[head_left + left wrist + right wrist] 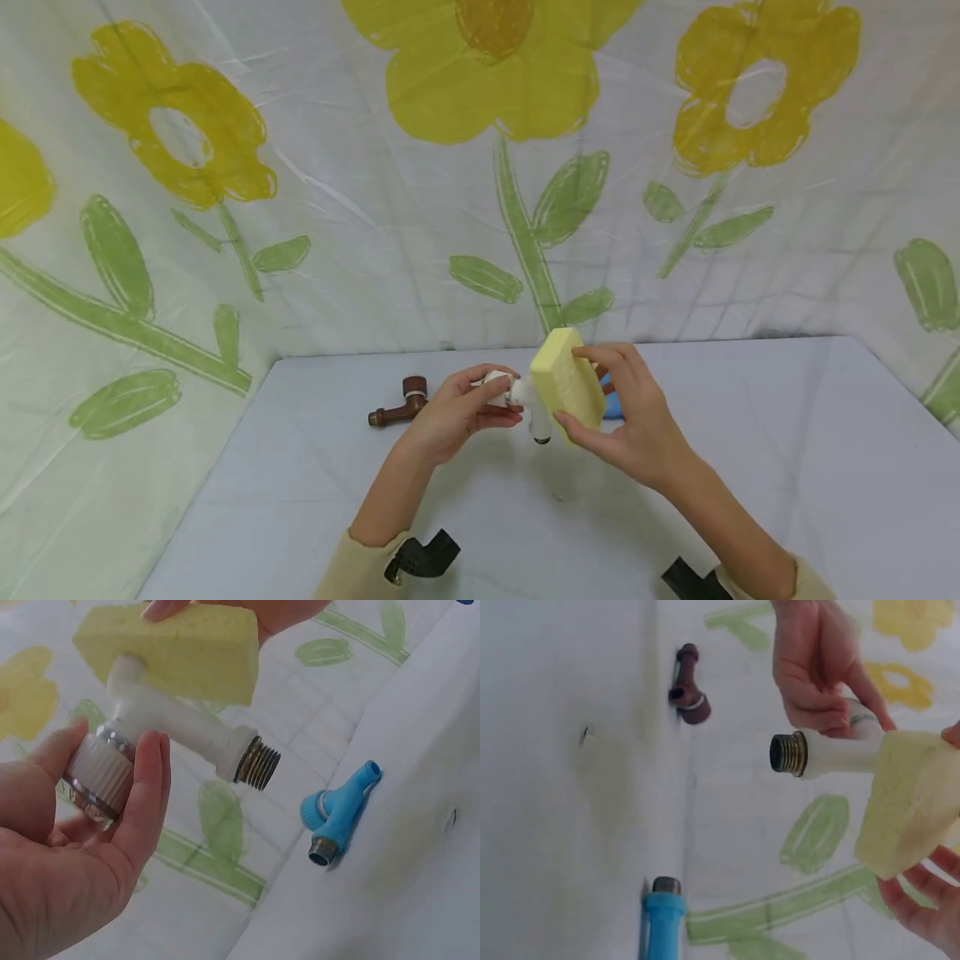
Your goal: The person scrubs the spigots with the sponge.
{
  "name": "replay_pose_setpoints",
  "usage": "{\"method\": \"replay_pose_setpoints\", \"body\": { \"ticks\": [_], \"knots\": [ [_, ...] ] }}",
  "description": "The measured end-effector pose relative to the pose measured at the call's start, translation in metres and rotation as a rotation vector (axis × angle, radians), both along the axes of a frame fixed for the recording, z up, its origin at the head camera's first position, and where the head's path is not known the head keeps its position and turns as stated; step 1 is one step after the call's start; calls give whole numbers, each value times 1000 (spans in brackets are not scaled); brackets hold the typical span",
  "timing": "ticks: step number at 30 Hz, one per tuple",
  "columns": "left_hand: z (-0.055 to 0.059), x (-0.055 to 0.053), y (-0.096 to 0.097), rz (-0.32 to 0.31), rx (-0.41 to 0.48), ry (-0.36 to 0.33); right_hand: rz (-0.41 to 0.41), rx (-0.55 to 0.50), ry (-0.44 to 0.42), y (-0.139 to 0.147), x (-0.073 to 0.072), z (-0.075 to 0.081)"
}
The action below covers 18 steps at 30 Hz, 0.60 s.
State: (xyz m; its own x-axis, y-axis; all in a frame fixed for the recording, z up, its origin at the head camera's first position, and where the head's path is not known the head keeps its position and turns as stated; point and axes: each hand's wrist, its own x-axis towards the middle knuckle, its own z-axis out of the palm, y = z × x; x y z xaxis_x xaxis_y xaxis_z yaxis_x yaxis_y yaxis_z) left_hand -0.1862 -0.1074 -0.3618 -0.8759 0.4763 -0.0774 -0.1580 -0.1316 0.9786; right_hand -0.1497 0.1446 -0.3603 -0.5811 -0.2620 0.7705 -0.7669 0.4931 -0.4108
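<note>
My left hand (459, 408) grips a white plastic faucet (180, 724) by its ribbed knob (103, 771), fingers and thumb curled round it. The faucet's threaded metal end (259, 763) points away from the hand, held up above the table. In my right hand (637, 425) is a thick yellow sponge (564, 385), pinched between thumb and fingers. One face of the sponge lies against the faucet's spout side, as the left wrist view shows. Part of the faucet is hidden behind the sponge in the right wrist view.
A brown faucet (401, 407) lies on the white table (300, 517), left of my left hand. A blue faucet (341, 814) lies on the right, mostly hidden behind my right hand in the head view. A flower-printed curtain (337, 275) hangs behind the table's far edge.
</note>
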Motion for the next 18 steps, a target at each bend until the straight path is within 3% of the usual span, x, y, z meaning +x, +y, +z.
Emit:
{"method": "replay_pose_setpoints", "body": {
  "ticks": [8, 14, 18],
  "knots": [
    [0, 0, 2, 105, 90, -91, 45, -24, -185, -7, 3, -5],
    [1, 1, 6, 45, 98, -98, 17, -78, -232, -6, 5, -1],
    [1, 2, 6, 70, 109, -94, 28, -67, -255, -6, 6, 0]
  ]
}}
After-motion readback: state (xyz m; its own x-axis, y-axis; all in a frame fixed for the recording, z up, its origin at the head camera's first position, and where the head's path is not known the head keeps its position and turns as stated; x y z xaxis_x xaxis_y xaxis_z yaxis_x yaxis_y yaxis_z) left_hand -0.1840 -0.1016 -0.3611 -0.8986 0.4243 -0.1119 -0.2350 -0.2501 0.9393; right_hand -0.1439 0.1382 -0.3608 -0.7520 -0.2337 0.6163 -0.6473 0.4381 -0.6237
